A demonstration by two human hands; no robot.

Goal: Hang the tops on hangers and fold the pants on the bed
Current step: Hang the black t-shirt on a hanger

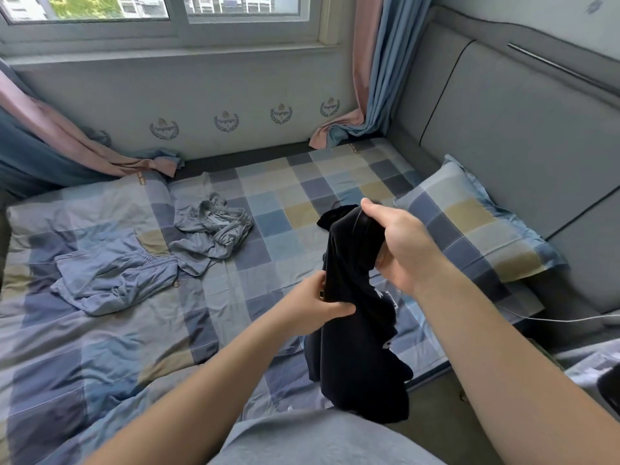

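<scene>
A black garment (355, 347) with a white print hangs above the bed's near right side. My right hand (399, 243) grips its bunched top end. My left hand (318, 303) pinches the cloth lower down at its left edge. On the checked bed sheet (285, 209) lie a crumpled grey garment (211, 229) and, to its left, a blue-grey pair of shorts (114, 280) with an elastic waistband. No hanger is in view.
A checked pillow (476, 226) leans at the grey padded headboard (520, 135) on the right. Pink and blue curtains (365, 95) hang at the window wall and spill onto the bed's far corners. A white cable (553, 319) runs along the right edge.
</scene>
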